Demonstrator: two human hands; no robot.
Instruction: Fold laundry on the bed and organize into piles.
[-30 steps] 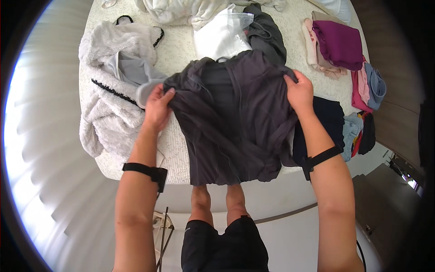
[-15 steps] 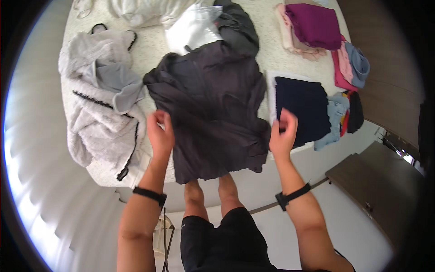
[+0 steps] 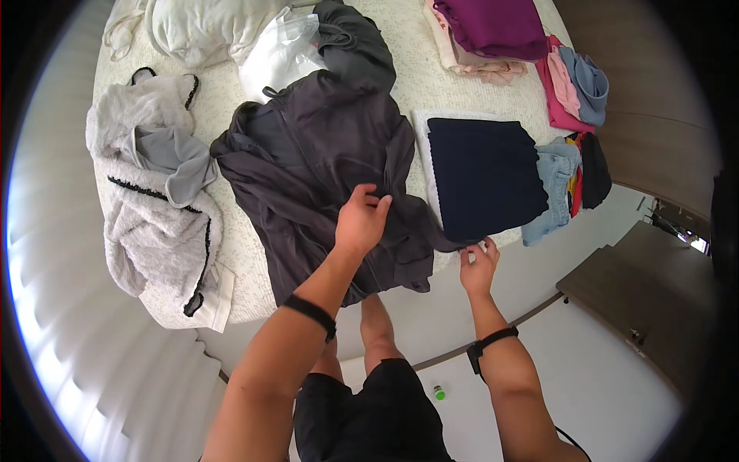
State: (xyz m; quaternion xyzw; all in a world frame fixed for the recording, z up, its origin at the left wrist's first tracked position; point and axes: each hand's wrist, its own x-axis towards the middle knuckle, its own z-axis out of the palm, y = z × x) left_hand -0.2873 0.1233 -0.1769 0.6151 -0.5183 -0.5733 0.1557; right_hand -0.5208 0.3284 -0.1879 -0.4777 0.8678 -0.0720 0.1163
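A dark charcoal hooded jacket (image 3: 327,142) lies spread on the white bed-like surface in front of me, its hood end away from me. My left hand (image 3: 362,221) is over the jacket's lower right part, thumb and fingers apart; whether it touches the cloth is hard to tell. At the near edge, my right hand (image 3: 479,267) pinches the end of the jacket's right-hand sleeve, which stretches out toward the right. Just beyond that hand lies a folded navy garment (image 3: 489,177) with a scalloped edge, on top of a white folded one (image 3: 423,146).
On the left lies a fluffy light-grey garment (image 3: 158,239) with black trim and a smooth grey piece (image 3: 177,158). Further away are a clear plastic bag (image 3: 285,54), dark grey clothing (image 3: 358,50) and cream fabric (image 3: 204,27). Folded purple cloth (image 3: 493,27) and light-blue denim (image 3: 556,185) lie right.
My left hand has moved right, from the jacket's left side onto its body. My right hand has come down nearer and taken the sleeve end, which now reaches further right. The view has shifted.
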